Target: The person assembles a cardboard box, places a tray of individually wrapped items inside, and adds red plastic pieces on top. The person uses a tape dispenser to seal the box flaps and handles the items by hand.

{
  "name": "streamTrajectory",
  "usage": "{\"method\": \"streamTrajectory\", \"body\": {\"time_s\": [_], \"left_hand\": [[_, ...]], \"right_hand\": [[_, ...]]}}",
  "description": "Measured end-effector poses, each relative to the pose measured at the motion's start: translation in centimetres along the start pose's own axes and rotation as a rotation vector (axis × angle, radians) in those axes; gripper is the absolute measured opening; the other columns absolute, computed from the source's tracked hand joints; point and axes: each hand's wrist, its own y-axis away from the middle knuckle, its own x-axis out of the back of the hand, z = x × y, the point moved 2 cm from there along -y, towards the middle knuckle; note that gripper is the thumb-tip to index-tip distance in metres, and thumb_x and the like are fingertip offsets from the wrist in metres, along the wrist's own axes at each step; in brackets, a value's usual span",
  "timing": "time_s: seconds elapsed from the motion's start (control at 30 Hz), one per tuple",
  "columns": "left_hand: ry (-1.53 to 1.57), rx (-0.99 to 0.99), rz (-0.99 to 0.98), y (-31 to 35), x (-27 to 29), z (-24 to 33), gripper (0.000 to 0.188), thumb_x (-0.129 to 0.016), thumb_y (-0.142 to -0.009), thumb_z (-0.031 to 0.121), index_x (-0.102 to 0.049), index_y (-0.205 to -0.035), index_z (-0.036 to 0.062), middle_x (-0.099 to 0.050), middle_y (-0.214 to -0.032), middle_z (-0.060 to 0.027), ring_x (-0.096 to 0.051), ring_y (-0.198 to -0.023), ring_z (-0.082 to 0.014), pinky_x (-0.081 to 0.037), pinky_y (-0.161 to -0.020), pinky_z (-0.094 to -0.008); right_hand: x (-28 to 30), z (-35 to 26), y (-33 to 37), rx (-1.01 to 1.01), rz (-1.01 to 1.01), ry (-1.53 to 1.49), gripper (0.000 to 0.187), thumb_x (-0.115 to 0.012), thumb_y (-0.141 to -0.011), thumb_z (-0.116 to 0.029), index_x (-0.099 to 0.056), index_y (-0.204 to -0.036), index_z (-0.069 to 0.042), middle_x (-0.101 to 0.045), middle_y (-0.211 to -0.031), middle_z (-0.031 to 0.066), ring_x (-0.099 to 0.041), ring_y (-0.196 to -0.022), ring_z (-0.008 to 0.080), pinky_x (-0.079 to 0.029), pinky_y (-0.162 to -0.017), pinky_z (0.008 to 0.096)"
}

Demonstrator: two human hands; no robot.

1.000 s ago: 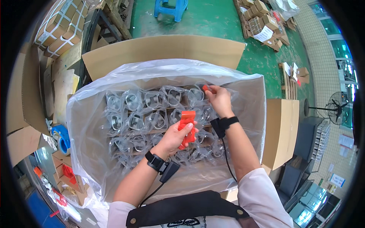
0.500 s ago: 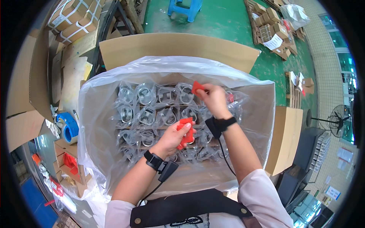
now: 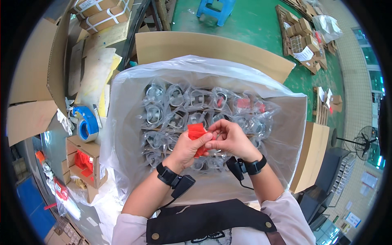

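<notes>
Over a large open carton [image 3: 281, 112] lined with clear plastic, my left hand [image 3: 183, 151] is closed around a small bunch of flat red packets [image 3: 196, 131]. Beside it my right hand [image 3: 237, 143] pinches with thumb and forefinger at the right edge of the bunch; its fingertips are partly hidden. Beneath both hands, rows of ring-shaped metal parts [image 3: 176, 96] sit in clear bags. Red packets [image 3: 243, 103] show among the bagged parts in the far row, towards the right. My hands cover some of the middle rows.
Left of the carton, a bench holds a blue tape dispenser [image 3: 86, 125] and a small cardboard box [image 3: 98, 157] with red packets inside. A carton flap [image 3: 212, 47] stands up at the far side. Beyond are a blue stool [image 3: 216, 10], a pallet of boxes and a fan [image 3: 363, 143].
My right hand has come back from the far row to my left hand and let go of the red packet it carried. Red now shows where it was. The view has shifted slightly.
</notes>
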Motion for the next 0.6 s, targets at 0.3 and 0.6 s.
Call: {"method": "streamTrajectory", "body": {"time_s": [0.3,0.6], "left_hand": [[0.062,-0.136,0.19,5.8,3.9,1.4,0.034,-0.063,-0.091,0.034,-0.056,-0.107,0.0057,-0.065,-0.097,-0.0077,-0.064,-0.08,-0.0136,-0.054,-0.057,-0.0273],[0.295,-0.131,0.054,8.0,4.1,2.5,0.034,-0.058,-0.094,0.018,-0.046,-0.124,0.008,-0.059,-0.117,-0.0136,-0.062,-0.105,-0.0254,-0.059,-0.07,-0.0361]], "right_hand": [[0.0,-3.3,-2.8,0.223,0.36,0.256,0.006,-0.065,-0.083,-0.003,-0.069,-0.086,0.001,-0.067,-0.07,0.0076,-0.06,-0.06,0.0123,-0.049,-0.058,0.0266],[1.0,1.1,-10.4,0.638,0.712,0.956,0.023,-0.07,-0.079,-0.013,-0.067,-0.099,-0.001,-0.067,-0.081,0.0126,-0.065,-0.074,0.031,-0.052,-0.068,0.0389]]}}
